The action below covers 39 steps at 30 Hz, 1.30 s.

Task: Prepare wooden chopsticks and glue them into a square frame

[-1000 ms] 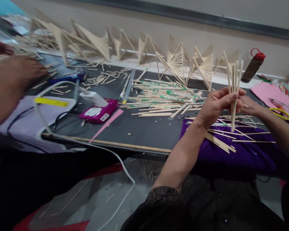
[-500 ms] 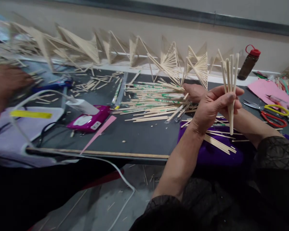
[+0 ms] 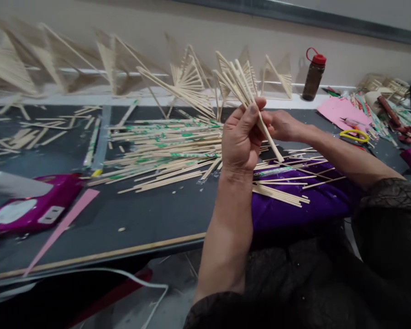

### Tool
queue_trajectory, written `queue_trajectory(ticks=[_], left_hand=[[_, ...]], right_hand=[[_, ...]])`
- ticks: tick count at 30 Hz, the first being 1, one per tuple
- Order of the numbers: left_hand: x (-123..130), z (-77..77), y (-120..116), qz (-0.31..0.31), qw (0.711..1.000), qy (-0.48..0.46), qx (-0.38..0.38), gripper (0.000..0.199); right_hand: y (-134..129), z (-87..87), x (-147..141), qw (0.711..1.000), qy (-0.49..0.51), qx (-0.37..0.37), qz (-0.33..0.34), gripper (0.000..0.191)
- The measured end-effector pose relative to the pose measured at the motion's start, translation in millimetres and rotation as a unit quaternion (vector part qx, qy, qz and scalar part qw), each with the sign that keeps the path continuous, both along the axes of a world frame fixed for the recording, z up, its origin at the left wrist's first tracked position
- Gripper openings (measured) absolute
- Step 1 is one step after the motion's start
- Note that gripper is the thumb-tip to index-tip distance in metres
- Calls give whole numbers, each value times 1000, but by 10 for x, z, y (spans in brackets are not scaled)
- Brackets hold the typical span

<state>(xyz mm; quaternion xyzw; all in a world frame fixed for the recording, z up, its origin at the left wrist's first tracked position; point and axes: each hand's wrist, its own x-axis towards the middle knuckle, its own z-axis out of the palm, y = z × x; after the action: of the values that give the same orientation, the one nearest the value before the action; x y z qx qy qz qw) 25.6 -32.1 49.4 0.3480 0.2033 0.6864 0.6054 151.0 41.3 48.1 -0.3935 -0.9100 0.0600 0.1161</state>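
Note:
My left hand [image 3: 241,137] is closed around a bundle of wooden chopsticks [image 3: 241,84], held up over the table at a slant, their upper ends fanned out. My right hand [image 3: 283,125] meets the bundle from the right, its fingers bent against the chopsticks and partly hidden behind my left hand. Below lies a purple cloth [image 3: 315,196] with loose chopsticks [image 3: 281,194] on it. To the left spreads a pile of chopsticks [image 3: 178,155], many in clear wrappers with green print.
Fan-shaped stick structures [image 3: 188,82] stand along the wall. A red-capped bottle [image 3: 314,77], pink paper [image 3: 342,112] and yellow-handled scissors [image 3: 354,135] are at the right. A magenta power strip [image 3: 61,196] and pink paper strip [image 3: 63,224] lie left, near the table's front edge [image 3: 123,251].
The view has turned to the right. My right hand has come up from the chopstick pile to the bundle in my left hand, which now tilts and looks fuller.

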Motion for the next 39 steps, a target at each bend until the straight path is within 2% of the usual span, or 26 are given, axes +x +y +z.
queue_trajectory(ticks=[3,6,9,12,17,20,25,27,30,34,39], left_hand=[[22,-14,16,5,999,29,-15,9],[61,-39,33,10,998,60,-31,8],[108,-78,43,5,996,85,-35,9],[135,-133,63,5,994,102,-31,8],[123,-193,104,7,992,122,-22,7],[121,-184,104,7,992,120,-28,8],[119,-157,94,5,993,112,-31,9],[109,-158,96,1,993,117,-32,7],[95,-157,99,-2,993,114,-30,7],[109,-132,83,0,995,101,-21,10],[148,-118,66,5,995,97,-30,12]], right_hand=[[-141,-71,571,998,-35,-40,-19,22],[-295,-216,1098,994,-68,-77,-36,29],[-355,-363,1356,991,-106,-52,-56,37],[-327,-421,1337,987,-145,-39,-63,32],[-329,-323,1105,971,-212,-63,-91,21],[-364,-289,1030,968,-229,-48,-85,24],[-285,-342,1018,966,-232,-76,-89,32],[-231,-316,1045,965,-232,-75,-92,27],[-218,-179,1151,970,-212,-56,-106,25],[-365,-32,1402,964,-218,-58,-141,21],[-540,-185,1648,953,-264,-58,-140,20]])
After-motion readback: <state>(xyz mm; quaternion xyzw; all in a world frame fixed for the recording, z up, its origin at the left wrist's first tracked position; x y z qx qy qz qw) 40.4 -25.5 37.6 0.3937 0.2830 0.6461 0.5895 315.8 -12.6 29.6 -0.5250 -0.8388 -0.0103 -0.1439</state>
